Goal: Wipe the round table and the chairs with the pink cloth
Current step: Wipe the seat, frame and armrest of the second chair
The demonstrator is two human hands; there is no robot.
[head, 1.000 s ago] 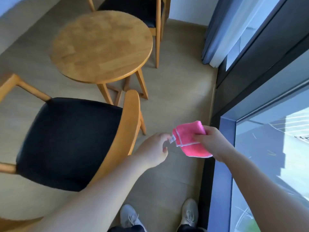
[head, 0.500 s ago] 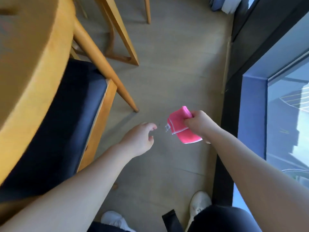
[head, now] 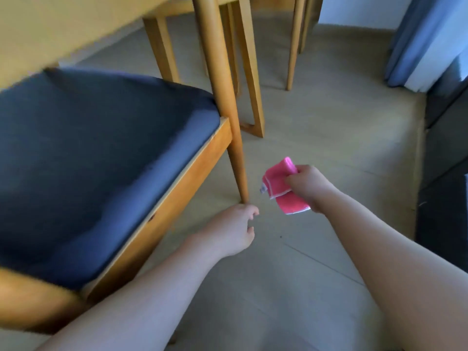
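My right hand grips the folded pink cloth low above the floor, just right of a wooden chair leg. The near chair's dark blue seat in its wooden frame fills the left of the view. My left hand hangs with loosely curled fingers and holds nothing, close to the foot of that leg. A blurred wooden part of the chair crosses the top left. The round table's legs stand behind the chair; its top is out of view.
Legs of a second chair stand at the top centre. A blue and white curtain hangs at the top right beside the dark window frame. Grey floor lies between the furniture and the window.
The view has dropped low to seat height beside the chair. My left hand moved away from the cloth, which my right hand now holds alone near the chair leg.
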